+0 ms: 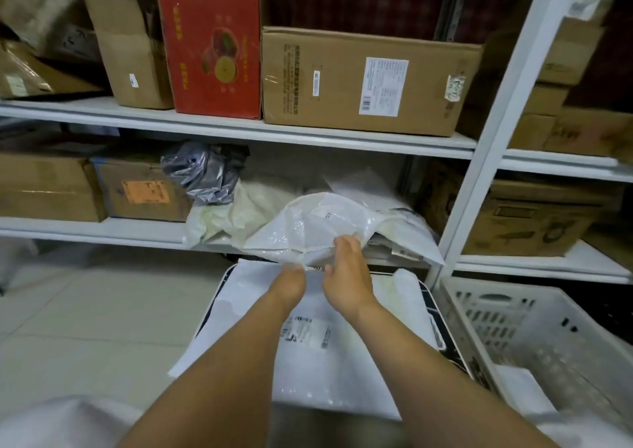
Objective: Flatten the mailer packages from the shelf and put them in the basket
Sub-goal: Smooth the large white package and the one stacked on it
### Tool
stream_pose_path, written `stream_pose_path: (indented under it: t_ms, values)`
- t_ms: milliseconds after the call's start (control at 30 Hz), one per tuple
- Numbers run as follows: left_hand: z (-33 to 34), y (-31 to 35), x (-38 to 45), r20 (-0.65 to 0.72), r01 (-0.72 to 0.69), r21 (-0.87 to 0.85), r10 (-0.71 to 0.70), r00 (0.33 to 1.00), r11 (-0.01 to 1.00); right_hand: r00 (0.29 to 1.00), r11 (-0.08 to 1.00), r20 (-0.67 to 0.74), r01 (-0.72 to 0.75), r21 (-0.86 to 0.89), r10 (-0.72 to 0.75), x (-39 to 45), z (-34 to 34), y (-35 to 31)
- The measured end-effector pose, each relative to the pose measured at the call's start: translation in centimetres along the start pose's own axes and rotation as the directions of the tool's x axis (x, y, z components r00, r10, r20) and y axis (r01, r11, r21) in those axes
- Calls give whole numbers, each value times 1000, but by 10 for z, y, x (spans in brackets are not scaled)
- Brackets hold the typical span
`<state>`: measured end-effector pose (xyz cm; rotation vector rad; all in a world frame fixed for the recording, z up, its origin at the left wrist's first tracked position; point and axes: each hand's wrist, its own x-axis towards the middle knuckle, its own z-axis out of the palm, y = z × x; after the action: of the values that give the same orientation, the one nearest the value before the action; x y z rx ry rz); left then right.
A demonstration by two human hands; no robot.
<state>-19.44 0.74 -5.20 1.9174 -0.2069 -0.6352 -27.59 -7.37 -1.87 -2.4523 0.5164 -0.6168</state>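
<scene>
Head view looks down two bare forearms reaching forward over a basket point(432, 305) on the floor, its dark rim showing at the right edge. Flat white mailers point(329, 372) lie stacked in it, the top one with a printed label facing up. Just right of it sits a white slotted crate point(534, 324) with another white bag in its near corner. Both hands are close together at the shelf's front edge, holding a crumpled white mailer point(318, 228): the left hand point(291, 281) grips its lower edge with fingers tucked under, and the right hand point(347, 272) pinches the same edge just beside it, fingers curled over the plastic. That mailer hangs half off the lower shelf point(102, 230), above the basket. Behind it on the shelf lie more white mailers point(404, 218) and a wrinkled grey bag point(202, 176), with brown cartons to the left. On the upper shelf stand a red box point(212, 43) and a large brown carton point(370, 80).
</scene>
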Motion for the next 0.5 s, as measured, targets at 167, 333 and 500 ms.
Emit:
stream_pose_path:
  t_ms: [167,333,500]
  values:
    - [3,-26,-31,194,290,-277,-243,951,916,999,996,23,-50,75,48,-68,20,1]
    - [7,-34,-48,305,356,-323,-260,916,877,983,972,85,-172,159,160,-98,48,3]
    - [9,-51,-46,292,377,-194,-313,904,906,954,945,194,-266,189,230,-125,77,10]
